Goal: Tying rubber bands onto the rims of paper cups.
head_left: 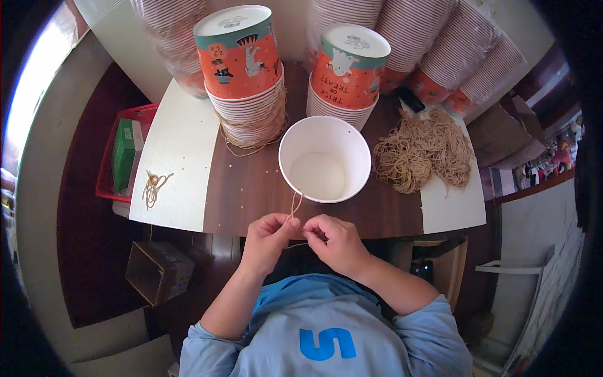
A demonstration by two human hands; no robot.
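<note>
A white paper bucket (325, 139) stands mouth up near the table's front edge. From its near rim a thin tan cord (293, 204) runs down to my hands in a narrow loop. My left hand (267, 240) pinches the cord between thumb and fingers, just in front of the rim. Close beside it, my right hand (337, 244) is closed with thumb and forefinger pressed together on the cord. A loose pale end shows below, between the hands. Whether a knot lies there is hidden by my fingers.
Behind the bucket rise a left stack (239, 63) and right stack (349, 78) of upturned orange-and-green buckets. Tangled cord (418, 151) lies at right, short cords (154, 187) at left. Wrapped bucket stacks (433, 56) fill the back. A red basket (108, 166) and a bin (160, 270) flank the table's left.
</note>
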